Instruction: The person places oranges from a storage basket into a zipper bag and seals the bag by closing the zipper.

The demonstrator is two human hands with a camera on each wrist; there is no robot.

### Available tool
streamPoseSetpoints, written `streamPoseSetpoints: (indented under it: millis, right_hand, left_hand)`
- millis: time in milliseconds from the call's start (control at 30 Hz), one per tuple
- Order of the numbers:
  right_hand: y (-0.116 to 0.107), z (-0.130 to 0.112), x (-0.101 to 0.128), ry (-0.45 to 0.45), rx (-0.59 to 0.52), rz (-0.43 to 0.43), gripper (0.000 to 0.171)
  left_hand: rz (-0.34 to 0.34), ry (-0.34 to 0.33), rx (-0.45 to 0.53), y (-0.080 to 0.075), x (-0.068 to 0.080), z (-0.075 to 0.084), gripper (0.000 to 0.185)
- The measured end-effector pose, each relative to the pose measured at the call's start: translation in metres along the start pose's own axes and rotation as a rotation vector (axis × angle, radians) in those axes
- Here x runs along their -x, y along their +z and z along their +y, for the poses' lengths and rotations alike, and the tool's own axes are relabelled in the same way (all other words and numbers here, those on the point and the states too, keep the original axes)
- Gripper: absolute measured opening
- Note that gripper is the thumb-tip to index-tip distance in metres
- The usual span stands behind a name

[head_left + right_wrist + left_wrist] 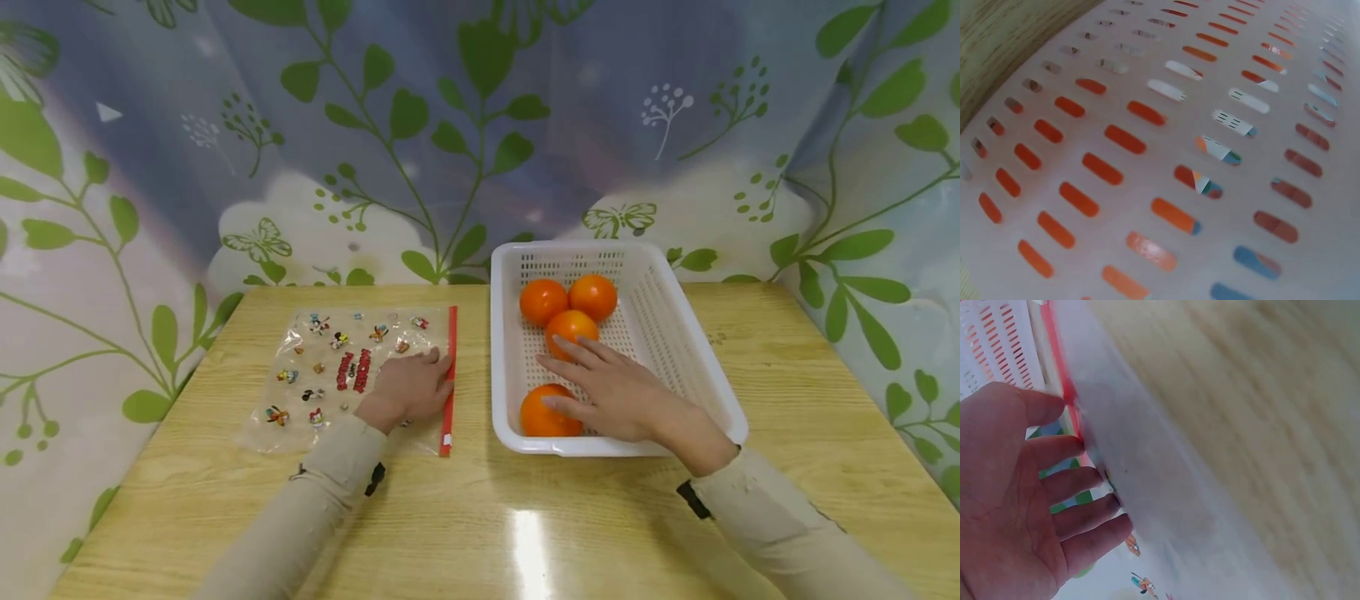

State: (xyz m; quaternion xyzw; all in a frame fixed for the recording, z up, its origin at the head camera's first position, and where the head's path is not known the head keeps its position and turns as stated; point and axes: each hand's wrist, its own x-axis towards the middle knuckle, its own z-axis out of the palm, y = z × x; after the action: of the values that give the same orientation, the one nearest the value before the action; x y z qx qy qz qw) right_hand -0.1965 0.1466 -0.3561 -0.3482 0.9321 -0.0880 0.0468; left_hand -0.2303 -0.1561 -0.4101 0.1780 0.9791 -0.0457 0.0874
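Note:
A clear zip bag (330, 367) printed with small cartoon figures lies flat on the left of the wooden table (480, 517). Its red zip strip (450, 375) runs along the right edge. My left hand (420, 379) rests on the bag beside that strip. In the left wrist view its fingers (1079, 481) touch the bag's edge (1166, 506). My right hand (600, 387) is inside a white slotted basket (577, 247), fingers spread. Its thumb lies on the nearest orange (542, 417) and its fingertips reach the middle orange (572, 327). Two more oranges (543, 300) (593, 296) sit behind.
A leaf-patterned curtain (480, 125) hangs close behind and around the table. The right wrist view shows only the basket's slotted wall (1210, 94) and a strip of table (1004, 37). Bare tabletop lies in front of both hands and right of the basket.

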Motion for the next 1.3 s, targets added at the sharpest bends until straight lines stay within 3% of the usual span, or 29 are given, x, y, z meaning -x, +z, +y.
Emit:
streamPoseSetpoints:
  millis: [267, 433, 600, 867, 1033, 1300]
  right_hand:
    - [0.0, 0.0, 0.0, -0.004, -0.019, 0.001, 0.07]
    - [0.0, 0.0, 0.0, -0.013, -0.027, -0.01, 0.068]
    - [-0.001, -0.002, -0.001, -0.022, -0.029, -0.014, 0.066]
    - [-0.001, -0.004, -0.006, -0.048, -0.021, -0.015, 0.062]
    - [-0.001, -0.004, -0.008, -0.028, -0.038, -0.036, 0.058]
    - [-0.003, -0.009, -0.013, -0.007, -0.147, -0.131, 0.058]
  left_hand:
    - [0.036, -0.007, -0.007, 0.004, -0.003, 0.006, 0.058]
    - [0.08, -0.028, 0.009, 0.004, -0.004, 0.012, 0.043]
    - [0.126, -0.086, -0.001, 0.006, -0.009, 0.017, 0.025]
    - [0.108, -0.175, 0.021, 0.007, -0.012, 0.022, 0.026]
    - [0.123, -0.195, 0.154, -0.002, -0.009, 0.016, 0.023]
    - [0.246, -0.256, 0.373, -0.031, 0.002, 0.002, 0.046]
